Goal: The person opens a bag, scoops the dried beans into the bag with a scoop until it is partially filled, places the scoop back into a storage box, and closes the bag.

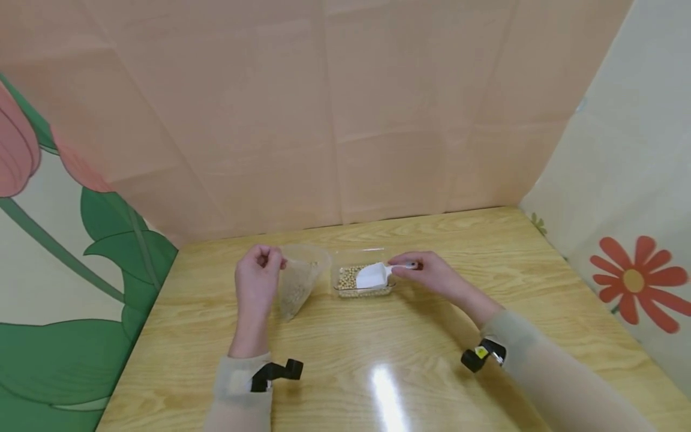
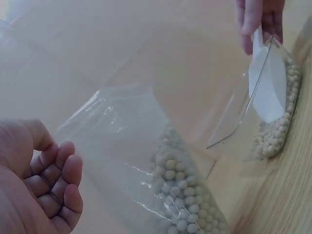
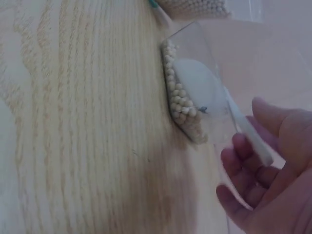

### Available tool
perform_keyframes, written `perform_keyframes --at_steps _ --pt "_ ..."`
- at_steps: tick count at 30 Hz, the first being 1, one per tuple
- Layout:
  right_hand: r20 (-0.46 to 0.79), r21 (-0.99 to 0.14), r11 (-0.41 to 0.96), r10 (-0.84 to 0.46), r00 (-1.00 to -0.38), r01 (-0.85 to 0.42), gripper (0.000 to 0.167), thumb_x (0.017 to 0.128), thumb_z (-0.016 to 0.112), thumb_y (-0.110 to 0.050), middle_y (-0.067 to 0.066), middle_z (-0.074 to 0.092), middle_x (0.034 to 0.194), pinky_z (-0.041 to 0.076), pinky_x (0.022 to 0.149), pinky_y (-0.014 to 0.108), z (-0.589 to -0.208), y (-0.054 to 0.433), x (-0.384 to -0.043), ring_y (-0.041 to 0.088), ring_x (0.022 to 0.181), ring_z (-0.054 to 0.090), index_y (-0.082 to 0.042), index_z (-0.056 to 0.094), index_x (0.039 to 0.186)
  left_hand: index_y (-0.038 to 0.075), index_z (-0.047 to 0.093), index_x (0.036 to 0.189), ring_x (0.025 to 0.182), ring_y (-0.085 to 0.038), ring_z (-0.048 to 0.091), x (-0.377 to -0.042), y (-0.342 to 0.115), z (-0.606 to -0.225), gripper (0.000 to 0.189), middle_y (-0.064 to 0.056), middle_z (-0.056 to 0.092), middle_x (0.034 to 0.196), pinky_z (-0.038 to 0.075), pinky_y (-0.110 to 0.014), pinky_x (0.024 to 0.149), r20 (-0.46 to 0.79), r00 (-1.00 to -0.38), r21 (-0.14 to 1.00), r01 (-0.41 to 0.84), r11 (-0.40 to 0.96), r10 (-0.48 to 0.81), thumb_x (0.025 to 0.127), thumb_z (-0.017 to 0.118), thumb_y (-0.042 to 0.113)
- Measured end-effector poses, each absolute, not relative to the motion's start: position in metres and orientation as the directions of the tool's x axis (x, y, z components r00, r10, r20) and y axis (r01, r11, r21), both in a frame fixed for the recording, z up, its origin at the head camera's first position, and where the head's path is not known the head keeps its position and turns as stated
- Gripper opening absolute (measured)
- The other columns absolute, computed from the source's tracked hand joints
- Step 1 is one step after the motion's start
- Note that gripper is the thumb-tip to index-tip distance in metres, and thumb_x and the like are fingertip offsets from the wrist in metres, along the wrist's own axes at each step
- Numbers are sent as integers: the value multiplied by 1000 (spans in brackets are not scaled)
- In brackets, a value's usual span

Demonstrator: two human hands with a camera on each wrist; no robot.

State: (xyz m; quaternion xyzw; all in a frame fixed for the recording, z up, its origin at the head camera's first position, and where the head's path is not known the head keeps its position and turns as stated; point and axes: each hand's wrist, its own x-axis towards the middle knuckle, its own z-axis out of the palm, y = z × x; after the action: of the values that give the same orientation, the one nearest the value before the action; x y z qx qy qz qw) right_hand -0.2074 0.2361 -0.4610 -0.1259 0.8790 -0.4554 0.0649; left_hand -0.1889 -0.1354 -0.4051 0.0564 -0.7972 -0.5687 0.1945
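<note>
My left hand (image 1: 258,275) pinches the top edge of a clear plastic bag (image 1: 300,277) between thumb and curled fingers. Pale round beans (image 2: 187,200) fill the bag's lower part. To its right stands a clear rectangular container (image 1: 335,289) with a layer of similar beans (image 1: 347,277) inside. My right hand (image 1: 430,273) grips the handle of a white scoop (image 1: 371,276), from the container's right side. The scoop's blade is inside the container, against the beans; in the right wrist view, the container wall (image 3: 202,41) stands in front of the blade.
The wood-grain table (image 1: 335,348) spreads around the bag and container. A plain pinkish sheet (image 1: 335,120) hangs behind its back edge, with flower-printed sheets (image 1: 634,280) at the sides. Each sleeve carries a black wrist camera (image 1: 476,359).
</note>
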Motion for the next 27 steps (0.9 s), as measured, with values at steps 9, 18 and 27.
perform_keyframes --at_steps 9,18,27 --pt "148 -677 699 -177 -973 -230 35 112 68 -32 15 76 134 50 107 63 -443 236 -201 42 128 67 -7 79 134 4 70 90 77 -17 69 -193 -124 -407 17 -10 77 87 49 -20 64 249 -888 946 138 292 -388 106 65 8" --pt "318 -738 580 -154 -936 -346 30 106 78 -27 6 77 116 53 101 58 -422 191 -196 33 116 70 -10 81 131 4 68 86 73 -10 70 -194 -117 -408 20 -10 77 85 53 -18 66 258 -860 959 172 227 -440 105 64 3" --pt "246 -884 345 -230 -942 -315 30 105 79 -25 0 78 116 60 92 45 -418 134 -199 22 109 73 -16 80 134 5 67 87 75 -12 70 -191 -113 -411 21 -10 77 87 51 -19 63 259 -853 958 167 233 -454 108 63 5"
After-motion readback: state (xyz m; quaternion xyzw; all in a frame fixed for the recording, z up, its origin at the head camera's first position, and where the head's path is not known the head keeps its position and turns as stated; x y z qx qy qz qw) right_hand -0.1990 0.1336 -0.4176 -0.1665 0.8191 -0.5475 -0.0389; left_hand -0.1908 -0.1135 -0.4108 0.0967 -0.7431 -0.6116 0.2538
